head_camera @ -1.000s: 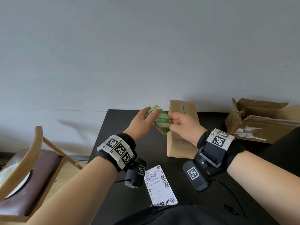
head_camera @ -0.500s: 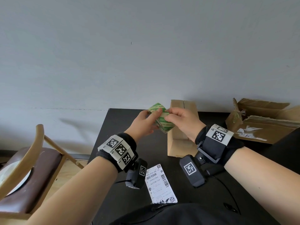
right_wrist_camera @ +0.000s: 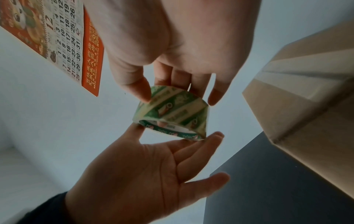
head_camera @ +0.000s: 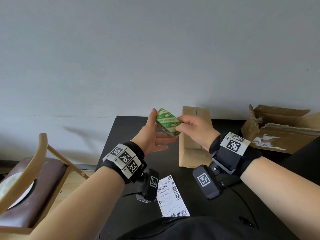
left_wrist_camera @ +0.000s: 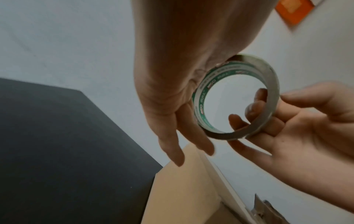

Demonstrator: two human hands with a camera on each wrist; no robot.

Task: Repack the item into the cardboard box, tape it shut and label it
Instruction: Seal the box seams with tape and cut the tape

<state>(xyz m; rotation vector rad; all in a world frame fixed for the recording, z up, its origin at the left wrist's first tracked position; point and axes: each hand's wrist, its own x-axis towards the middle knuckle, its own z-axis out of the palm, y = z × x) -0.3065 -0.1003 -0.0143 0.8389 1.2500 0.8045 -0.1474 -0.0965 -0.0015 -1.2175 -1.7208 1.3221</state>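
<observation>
above the black counter (head_camera: 225, 196), between the two hands, one roll of tape (head_camera: 167, 122) printed in green and white is hanging in the air, just in front of the tan cardboard box (head_camera: 192, 146) that is standing on the counter with its flaps folded down. the right hand (head_camera: 195, 130) is pinching the roll, its thumb on the outer band and its fingers (left_wrist_camera: 254, 106) curling through the hole, while the left hand (head_camera: 152, 137) is lying flat with its fingers (right_wrist_camera: 203, 145) spread and straight, its thumb and fingertips only touching the roll. the taping step is looking like the one in hand, since no strip is showing on the box seam; whether the item is already inside cannot be told. the next move is probably calling for finding the loose end on the roll, picking it up with a nail and pulling a length toward the seam. one white shipping label (head_camera: 171, 196) is waiting on the counter near the person, well apart from the roll. counting further: a second, torn box (head_camera: 280, 132) is sitting open to the right, one wooden chair (head_camera: 34, 179) is standing to the left, and one wall calendar (right_wrist_camera: 63, 37) is hanging behind.
</observation>
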